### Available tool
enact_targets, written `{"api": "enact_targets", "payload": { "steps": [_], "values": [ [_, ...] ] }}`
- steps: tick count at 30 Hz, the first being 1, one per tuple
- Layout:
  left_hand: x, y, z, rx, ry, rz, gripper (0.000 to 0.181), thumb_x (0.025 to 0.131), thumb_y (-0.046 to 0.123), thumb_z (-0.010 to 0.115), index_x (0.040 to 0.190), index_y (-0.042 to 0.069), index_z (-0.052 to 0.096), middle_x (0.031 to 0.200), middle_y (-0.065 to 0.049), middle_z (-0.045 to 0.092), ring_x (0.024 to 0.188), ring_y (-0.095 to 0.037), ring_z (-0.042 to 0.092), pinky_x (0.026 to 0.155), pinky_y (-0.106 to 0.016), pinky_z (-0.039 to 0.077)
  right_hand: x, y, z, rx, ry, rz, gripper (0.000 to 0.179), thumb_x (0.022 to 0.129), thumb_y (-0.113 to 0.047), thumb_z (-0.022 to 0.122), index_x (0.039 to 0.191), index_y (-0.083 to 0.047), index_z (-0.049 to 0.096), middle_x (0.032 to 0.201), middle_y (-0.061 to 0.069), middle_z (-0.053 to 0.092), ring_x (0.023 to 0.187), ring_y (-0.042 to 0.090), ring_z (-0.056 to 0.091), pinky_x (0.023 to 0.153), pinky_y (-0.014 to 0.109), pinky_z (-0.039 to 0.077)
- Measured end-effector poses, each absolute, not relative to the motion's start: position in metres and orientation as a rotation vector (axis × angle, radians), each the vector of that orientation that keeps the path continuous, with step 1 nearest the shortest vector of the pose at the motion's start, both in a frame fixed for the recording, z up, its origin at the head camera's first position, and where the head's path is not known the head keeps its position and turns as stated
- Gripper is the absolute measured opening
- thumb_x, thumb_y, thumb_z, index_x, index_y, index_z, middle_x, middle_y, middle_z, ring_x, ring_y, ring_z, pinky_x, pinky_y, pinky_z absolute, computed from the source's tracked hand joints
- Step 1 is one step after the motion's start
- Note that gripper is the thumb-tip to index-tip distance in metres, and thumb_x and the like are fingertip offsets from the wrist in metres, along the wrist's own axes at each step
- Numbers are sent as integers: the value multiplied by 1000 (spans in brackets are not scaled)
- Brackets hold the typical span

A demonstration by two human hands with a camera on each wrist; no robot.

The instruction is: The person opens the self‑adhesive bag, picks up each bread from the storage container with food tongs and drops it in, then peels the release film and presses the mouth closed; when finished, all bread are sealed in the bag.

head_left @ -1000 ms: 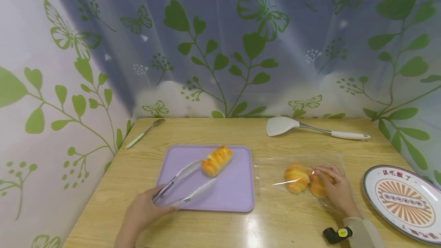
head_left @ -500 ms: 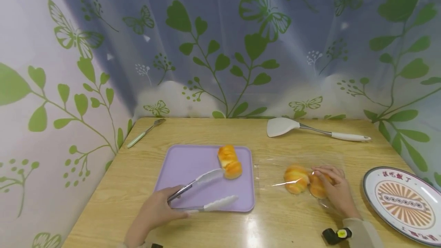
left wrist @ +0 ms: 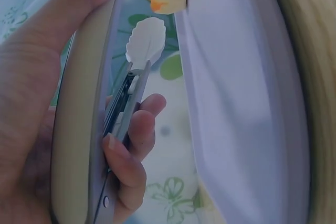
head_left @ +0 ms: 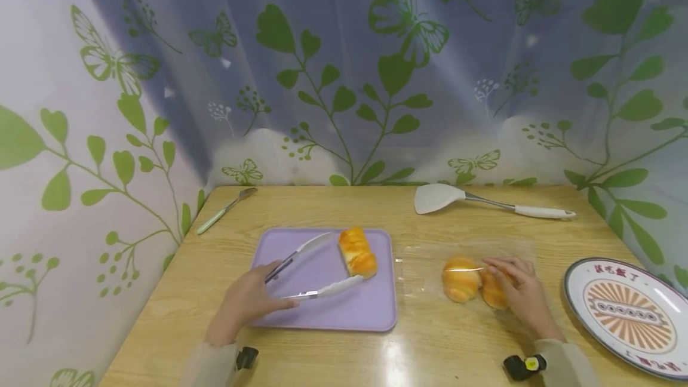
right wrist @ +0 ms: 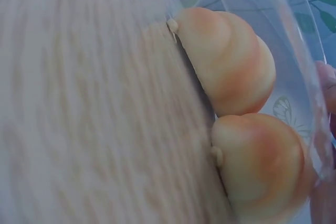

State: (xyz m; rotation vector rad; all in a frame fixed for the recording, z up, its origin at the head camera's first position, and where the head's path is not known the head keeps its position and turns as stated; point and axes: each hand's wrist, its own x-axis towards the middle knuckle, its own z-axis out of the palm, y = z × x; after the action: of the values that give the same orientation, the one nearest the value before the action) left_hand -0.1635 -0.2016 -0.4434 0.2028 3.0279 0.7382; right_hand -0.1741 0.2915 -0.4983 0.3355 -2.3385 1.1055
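So your left hand (head_left: 249, 297) has the tongs (head_left: 340, 286), fingers curled round one arm and thumb side along the other, so that grip is taken. The tongs themselves are spread pretty wide over the lilac tray (head_left: 371, 309), not squeezed on anything. Their lower tip sits right by the near end of the long bread roll (head_left: 357, 252), and the upper tip is just left of its far end. Honestly can't tell if either one is touching it. The roll is lying on the right half of the tray, a bit slanted.

Your right hand (head_left: 518, 291) is over on the clear plastic bag (head_left: 421, 270), to the right of the tray, and its grip looks like a pinch on the film. Two round buns are inside, side by side: the left bun (head_left: 461, 279) and the right bun (head_left: 493, 290), the second partly under your fingers. Right wrist view shows them touching.

Rest of the table (head_left: 446, 345): patterned plate (head_left: 626, 315) on the far right, white spatula (head_left: 438, 198) along the back, small green-handled utensil (head_left: 214, 221) back left. Butterfly-and-leaf fabric (head_left: 322, 130) hangs behind it all.
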Motion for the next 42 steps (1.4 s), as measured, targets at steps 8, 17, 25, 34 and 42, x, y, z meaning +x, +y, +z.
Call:
{"api": "enact_targets", "payload": {
  "steps": [8,17,25,34,42],
  "values": [
    [-174,-195,-451,208,2991,776,96,61,52,87,137,3,54,131,-22,60,119,-41,58,97,-57,49,-176,284,-491,506,-2311,991,25,83,8,66,107,0,71,89,2,64,101,-8,36,82,24,30],
    [-177,-195,-455,201,2988,777,98,60,52,88,138,4,53,130,-21,61,118,-41,58,96,-58,49,-176,274,-485,575,-2353,869,23,70,6,76,87,-8,71,87,3,64,101,-4,37,83,35,29],
    [-180,-194,-456,210,2976,792,98,60,51,88,138,4,53,131,-21,60,120,-41,57,96,-59,48,-179,268,-485,596,-2351,868,28,68,5,78,94,-6,72,84,2,65,95,-1,42,84,31,29],
    [-182,-194,-458,238,2984,781,98,60,50,88,137,1,53,129,-21,61,118,-40,58,97,-57,49,-180,256,-487,424,-2178,1267,22,77,19,66,92,3,70,97,-22,61,98,-5,44,85,13,30],
    [-183,-194,-461,236,2985,791,97,60,50,88,137,1,53,129,-21,62,117,-39,59,96,-56,50,-182,245,-473,263,-2132,1432,11,84,19,59,92,14,64,96,-31,55,99,-6,44,86,14,31]
  ]
}}
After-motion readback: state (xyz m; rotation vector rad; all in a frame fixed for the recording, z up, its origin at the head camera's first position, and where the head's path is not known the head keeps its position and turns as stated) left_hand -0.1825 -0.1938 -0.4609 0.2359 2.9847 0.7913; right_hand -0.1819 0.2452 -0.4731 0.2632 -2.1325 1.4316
